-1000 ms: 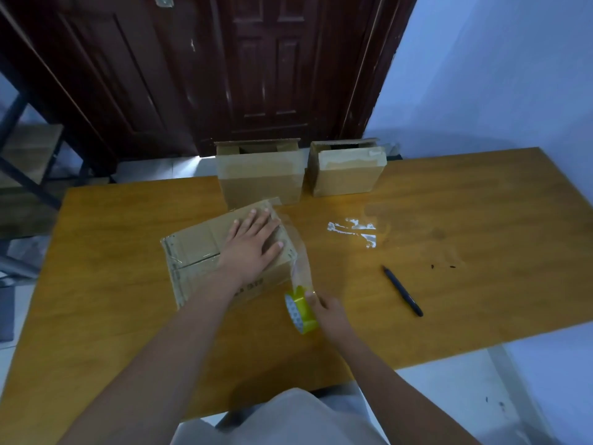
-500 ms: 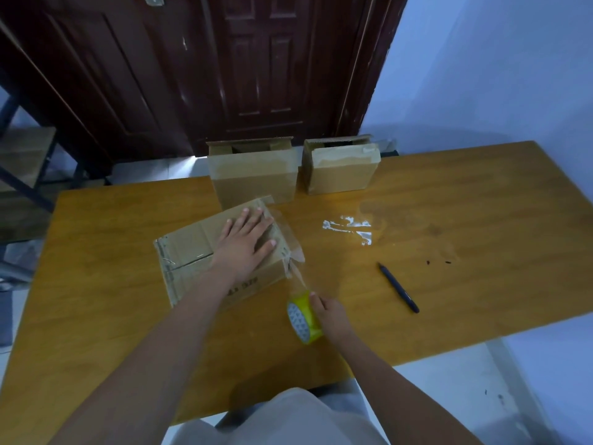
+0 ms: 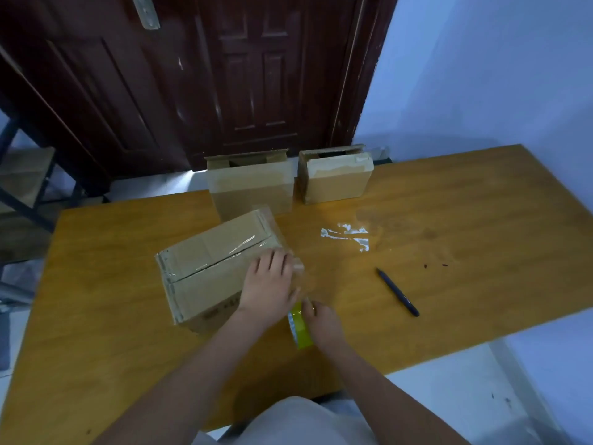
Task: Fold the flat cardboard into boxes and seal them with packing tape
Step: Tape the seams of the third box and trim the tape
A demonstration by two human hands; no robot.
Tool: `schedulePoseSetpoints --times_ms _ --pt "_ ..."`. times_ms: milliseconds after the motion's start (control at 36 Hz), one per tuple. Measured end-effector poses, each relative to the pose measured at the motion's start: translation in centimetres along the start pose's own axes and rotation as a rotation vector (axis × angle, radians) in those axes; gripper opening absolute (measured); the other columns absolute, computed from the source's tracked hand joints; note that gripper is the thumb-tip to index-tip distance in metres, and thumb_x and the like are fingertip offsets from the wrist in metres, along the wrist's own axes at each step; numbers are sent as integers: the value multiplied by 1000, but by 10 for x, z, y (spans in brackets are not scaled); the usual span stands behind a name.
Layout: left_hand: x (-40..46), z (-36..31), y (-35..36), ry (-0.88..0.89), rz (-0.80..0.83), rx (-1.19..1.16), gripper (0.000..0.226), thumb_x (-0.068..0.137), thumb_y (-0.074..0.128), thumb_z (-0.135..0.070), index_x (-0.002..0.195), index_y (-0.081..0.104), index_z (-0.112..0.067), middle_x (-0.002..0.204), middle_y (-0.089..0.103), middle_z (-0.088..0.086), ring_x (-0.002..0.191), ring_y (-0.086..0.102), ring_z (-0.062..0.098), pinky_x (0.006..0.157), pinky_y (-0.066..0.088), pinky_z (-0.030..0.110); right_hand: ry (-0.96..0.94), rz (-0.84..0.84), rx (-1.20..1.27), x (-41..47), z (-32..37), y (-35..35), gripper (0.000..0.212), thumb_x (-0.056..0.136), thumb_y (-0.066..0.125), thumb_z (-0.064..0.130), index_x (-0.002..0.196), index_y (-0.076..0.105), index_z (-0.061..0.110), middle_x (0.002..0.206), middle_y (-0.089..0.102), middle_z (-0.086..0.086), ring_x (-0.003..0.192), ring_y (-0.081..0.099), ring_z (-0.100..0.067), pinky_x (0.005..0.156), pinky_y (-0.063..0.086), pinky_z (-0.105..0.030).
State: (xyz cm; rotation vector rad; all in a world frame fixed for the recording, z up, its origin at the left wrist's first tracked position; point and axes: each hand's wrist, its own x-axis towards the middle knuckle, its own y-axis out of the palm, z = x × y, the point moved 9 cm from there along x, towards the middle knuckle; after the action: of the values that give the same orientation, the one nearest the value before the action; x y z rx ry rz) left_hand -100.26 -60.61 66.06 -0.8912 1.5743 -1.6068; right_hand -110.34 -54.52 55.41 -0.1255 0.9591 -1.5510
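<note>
A folded cardboard box (image 3: pixel 211 261) lies on the orange wooden table (image 3: pixel 449 300), with clear tape along its top seam. My left hand (image 3: pixel 269 284) presses flat on the box's right end, where the tape bends over the edge. A stretch of clear tape runs from there down to a yellow-green tape roll (image 3: pixel 300 327). My right hand (image 3: pixel 322 322) grips that roll just above the table, near the box's front right corner.
Two taped boxes stand at the table's far edge, a larger one (image 3: pixel 252 187) and a smaller one (image 3: pixel 337 176). A dark pen (image 3: pixel 398 292) lies to the right of my hands. Scraps of white tape residue (image 3: pixel 348 236) stick to the tabletop. A dark wooden door is behind.
My left hand slid from the top of the box to its right end, pressing the tape down. My right hand stayed low by the table with the roll.
</note>
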Motion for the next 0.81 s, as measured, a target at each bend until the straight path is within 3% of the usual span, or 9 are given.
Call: schedulePoseSetpoints --times_ms 56,139,250,361,444,556,639,722,806 --pt "-3 -1 5 -16 37 13 80 63 72 -57 123 57 -4 117 57 14 108 53 33 87 48 43 -7 -12 49 -1 0 -2 34 99 40 29 71 55 16 98 65 -25 92 59 -38 64 27 -29" --pt "-10 -5 17 -19 110 37 99 63 69 -67 134 47 -2 128 51 19 121 45 38 100 39 50 -21 0 121 -1 -3 0 30 98 43 24 78 60 9 86 65 -22 83 58 -35 64 27 -27" --pt "-13 -6 24 -46 139 69 115 61 63 -76 144 33 -2 141 42 19 133 35 38 110 28 50 -15 33 275 0 -9 4 38 98 47 21 62 42 33 57 42 9 57 41 -7 66 30 -28" --pt "-15 -6 32 -42 137 84 131 53 62 -82 148 18 -3 146 37 21 137 29 39 114 15 50 -21 62 397 2 -13 1 42 95 55 22 56 37 22 56 32 5 57 32 -9 64 26 -33" --pt "-13 -2 29 -85 147 13 140 49 66 -82 148 9 -1 150 29 22 139 27 37 115 5 47 -40 101 336 9 -17 -2 33 91 61 30 65 46 15 63 40 0 64 38 -12 65 30 -34" --pt "-14 -5 32 -86 194 13 130 71 45 -81 128 -40 -2 143 -36 9 142 -23 27 108 -23 39 108 -242 264 24 -53 -56 49 83 66 43 110 55 3 100 56 -7 93 54 -21 81 43 -35" --pt "-15 -5 29 -117 205 20 130 70 46 -82 128 -40 -3 154 -26 12 143 -20 28 107 -23 38 314 -424 22 31 -81 -106 63 84 66 37 130 40 3 129 41 -14 121 40 -31 95 39 -42" --pt "-16 -4 24 -131 201 11 129 71 46 -81 129 -39 -4 155 -23 12 143 -20 27 105 -24 37 452 -353 -168 44 -108 -131 63 90 56 28 141 23 9 143 23 -12 130 25 -33 103 30 -47" --pt "-16 -5 22 -134 204 1 128 71 46 -81 131 -37 -5 155 -23 11 143 -20 27 105 -23 37 521 -237 -341 48 -134 -140 58 94 49 36 142 27 12 146 22 -10 134 23 -31 108 26 -48"
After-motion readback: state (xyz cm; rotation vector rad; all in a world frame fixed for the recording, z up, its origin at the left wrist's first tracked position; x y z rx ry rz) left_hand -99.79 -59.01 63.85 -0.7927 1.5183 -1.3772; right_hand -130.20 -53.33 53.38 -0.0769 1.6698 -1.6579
